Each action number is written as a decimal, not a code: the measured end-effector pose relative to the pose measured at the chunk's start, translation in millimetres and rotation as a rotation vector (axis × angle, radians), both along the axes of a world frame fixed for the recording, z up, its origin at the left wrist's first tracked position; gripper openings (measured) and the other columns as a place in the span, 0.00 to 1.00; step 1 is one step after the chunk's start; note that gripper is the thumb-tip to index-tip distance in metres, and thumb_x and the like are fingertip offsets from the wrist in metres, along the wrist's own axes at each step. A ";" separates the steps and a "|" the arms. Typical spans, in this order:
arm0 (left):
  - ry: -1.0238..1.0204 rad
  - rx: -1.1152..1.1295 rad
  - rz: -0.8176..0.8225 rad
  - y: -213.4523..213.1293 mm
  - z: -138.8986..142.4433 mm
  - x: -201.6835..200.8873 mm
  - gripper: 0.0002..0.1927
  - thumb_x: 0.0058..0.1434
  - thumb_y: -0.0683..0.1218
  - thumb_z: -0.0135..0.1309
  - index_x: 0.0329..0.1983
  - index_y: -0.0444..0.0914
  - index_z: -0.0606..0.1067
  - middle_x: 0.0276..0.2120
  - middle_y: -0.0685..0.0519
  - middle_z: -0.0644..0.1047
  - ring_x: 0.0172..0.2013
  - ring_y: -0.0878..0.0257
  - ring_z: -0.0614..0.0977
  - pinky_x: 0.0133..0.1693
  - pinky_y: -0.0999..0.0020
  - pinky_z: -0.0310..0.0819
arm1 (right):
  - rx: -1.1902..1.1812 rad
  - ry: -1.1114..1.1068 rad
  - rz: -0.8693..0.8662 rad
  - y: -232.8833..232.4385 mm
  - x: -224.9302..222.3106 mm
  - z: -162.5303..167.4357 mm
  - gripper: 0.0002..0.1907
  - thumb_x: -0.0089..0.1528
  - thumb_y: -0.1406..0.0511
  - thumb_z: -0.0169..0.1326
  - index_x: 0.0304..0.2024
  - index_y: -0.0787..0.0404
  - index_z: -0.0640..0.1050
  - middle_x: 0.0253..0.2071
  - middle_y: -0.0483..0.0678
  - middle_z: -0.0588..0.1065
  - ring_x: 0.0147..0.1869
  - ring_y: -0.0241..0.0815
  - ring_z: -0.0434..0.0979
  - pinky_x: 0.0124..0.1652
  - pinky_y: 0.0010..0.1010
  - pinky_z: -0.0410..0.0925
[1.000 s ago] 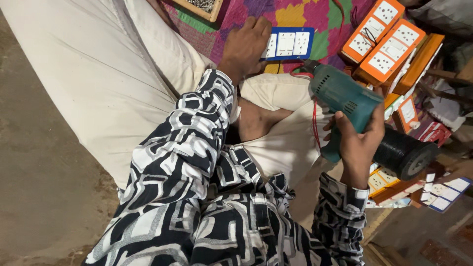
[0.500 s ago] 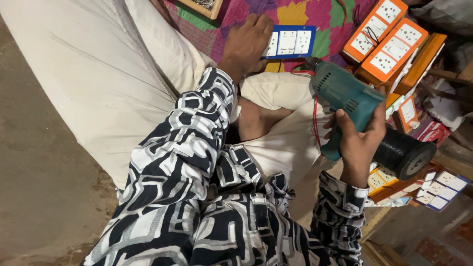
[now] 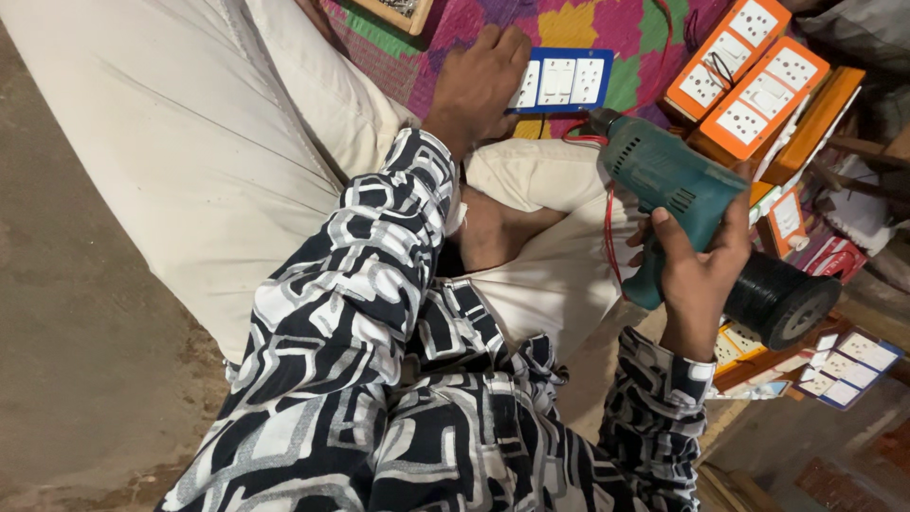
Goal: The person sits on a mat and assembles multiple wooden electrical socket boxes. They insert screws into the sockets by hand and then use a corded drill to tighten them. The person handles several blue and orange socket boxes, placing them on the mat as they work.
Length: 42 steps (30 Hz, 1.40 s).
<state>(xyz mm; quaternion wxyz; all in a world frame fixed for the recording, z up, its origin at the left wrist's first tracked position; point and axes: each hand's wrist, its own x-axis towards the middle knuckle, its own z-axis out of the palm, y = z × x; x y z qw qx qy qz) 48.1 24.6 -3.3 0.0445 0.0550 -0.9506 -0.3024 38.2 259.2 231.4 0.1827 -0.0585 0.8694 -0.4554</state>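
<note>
The right hand (image 3: 697,270) is wrapped around the grip of a teal power drill (image 3: 664,180), fingers closed tight on the handle with the forefinger up along the body. The drill's long axis runs on a slant, from the back end near the palm up and away to the chuck, and the nose points toward the blue switch plate (image 3: 561,82) lying just beyond it. The body is teal plastic with cooling slots along the side and a dark chuck at the tip; a red cord (image 3: 611,232) hangs from it and runs down past the fingers. A black round spool (image 3: 782,299) sits just behind the right hand's knuckles.

The left hand (image 3: 479,81) is laid flat on the near end of the switch plate, fingers spread and pressing on it rather than curled round anything. The plate is blue-rimmed with white rocker switches in a row, resting on a bright patterned mat (image 3: 569,28). Beyond the drill's nose, to the far side of the right fingers, orange switch boards (image 3: 749,81) with white sockets are stacked.
</note>
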 end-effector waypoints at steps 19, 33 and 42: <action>0.013 0.074 -0.006 -0.7 2.1 -1.2 0.40 0.38 0.52 0.74 0.54 0.39 0.72 0.49 0.53 0.71 0.53 0.55 0.73 0.41 0.56 0.79 | 0.304 -0.107 0.149 -32.8 -27.8 21.8 0.32 0.67 0.77 0.53 0.71 0.66 0.57 0.46 0.55 0.76 0.33 0.41 0.79 0.29 0.30 0.72; 0.063 -0.015 -0.001 3.6 -7.3 -4.0 0.41 0.33 0.52 0.71 0.54 0.37 0.74 0.47 0.51 0.72 0.53 0.52 0.72 0.50 0.50 0.66 | 0.319 -0.171 0.185 -43.8 -45.4 26.5 0.24 0.66 0.78 0.54 0.61 0.66 0.61 0.42 0.53 0.75 0.31 0.41 0.77 0.27 0.31 0.71; 0.024 0.017 -0.065 3.4 -13.9 -7.7 0.38 0.39 0.53 0.72 0.54 0.38 0.74 0.50 0.49 0.73 0.58 0.51 0.70 0.56 0.48 0.64 | 0.226 -0.147 0.167 -25.5 -57.1 19.7 0.23 0.65 0.78 0.57 0.59 0.68 0.63 0.43 0.54 0.76 0.36 0.44 0.80 0.30 0.34 0.74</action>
